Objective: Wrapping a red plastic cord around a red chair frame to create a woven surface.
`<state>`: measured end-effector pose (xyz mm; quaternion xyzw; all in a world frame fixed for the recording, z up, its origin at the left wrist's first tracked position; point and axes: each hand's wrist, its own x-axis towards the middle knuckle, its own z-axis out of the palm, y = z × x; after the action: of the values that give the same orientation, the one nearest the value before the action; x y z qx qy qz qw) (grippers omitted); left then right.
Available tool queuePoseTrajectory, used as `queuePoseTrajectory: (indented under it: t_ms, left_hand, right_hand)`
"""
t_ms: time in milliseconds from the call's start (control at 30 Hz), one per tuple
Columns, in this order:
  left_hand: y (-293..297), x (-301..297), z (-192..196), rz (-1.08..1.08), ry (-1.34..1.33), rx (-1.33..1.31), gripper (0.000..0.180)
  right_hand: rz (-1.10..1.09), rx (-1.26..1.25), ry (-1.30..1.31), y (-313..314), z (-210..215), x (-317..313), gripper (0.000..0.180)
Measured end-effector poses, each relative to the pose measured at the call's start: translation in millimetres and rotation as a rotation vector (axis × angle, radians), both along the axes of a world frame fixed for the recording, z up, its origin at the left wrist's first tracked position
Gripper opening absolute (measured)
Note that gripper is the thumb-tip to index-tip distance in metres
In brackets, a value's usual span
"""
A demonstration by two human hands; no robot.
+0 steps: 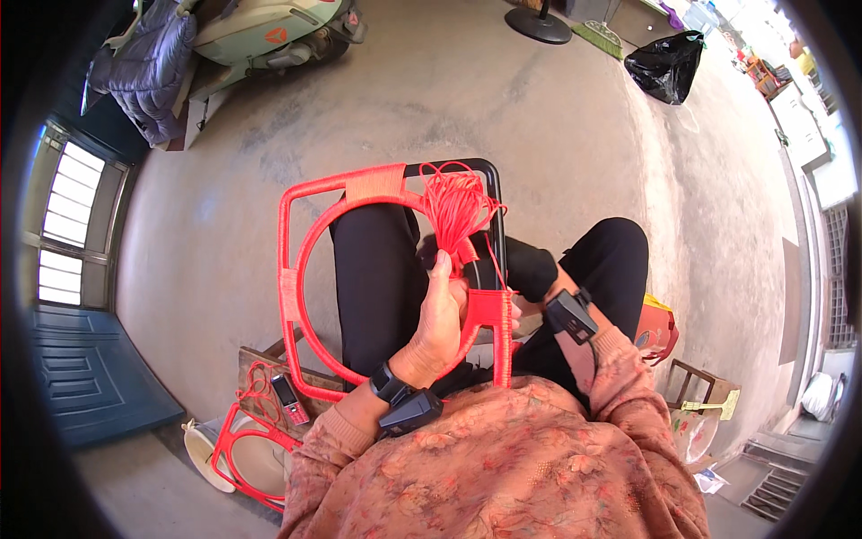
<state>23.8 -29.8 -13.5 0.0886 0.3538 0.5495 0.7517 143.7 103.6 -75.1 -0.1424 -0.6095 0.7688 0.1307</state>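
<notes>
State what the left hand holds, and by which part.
The left hand holds a looped red cord bundle, apparently by its gathered lower end.

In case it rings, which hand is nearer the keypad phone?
Left. The left hand is up and to the right of the keypad phone; the right hand is farther right.

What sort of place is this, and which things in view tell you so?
Probably a ground-floor room or covered entrance of a home: a scooter stands on the bare concrete floor, a blue panelled door is at the left, and a green broom lies at the far side.
</notes>
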Motion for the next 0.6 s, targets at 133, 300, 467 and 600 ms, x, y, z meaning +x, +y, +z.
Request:
queuePoseTrajectory:
  t_ms: [133, 300, 467, 600]
  left_hand:
    - [0.3, -4.8, -4.4, 0.009, -0.076, -0.013, 0.082]
    - [-2.4, -5.3, 3.6, 0.055, -0.07, 0.046, 0.058]
    - [-4.2, -3.8, 2.8, -0.013, 0.121, 0.051, 0.029]
    - [-1.1, -3.1, 2.4, -0.009, 0.179, 0.033, 0.023]
  right_hand:
    - [0.038, -0.125, -0.019, -2.3, 29.7, -2.1, 0.026]
    - [-0.27, -0.015, -0.364, 4.7, 57.5, 7.1, 0.028]
    - [-0.474, 0.416, -0.402, 1.0, 69.6, 65.8, 0.019]
    - [-0.744, -0.126, 0.116, -7.7, 55.7, 127.9, 0.026]
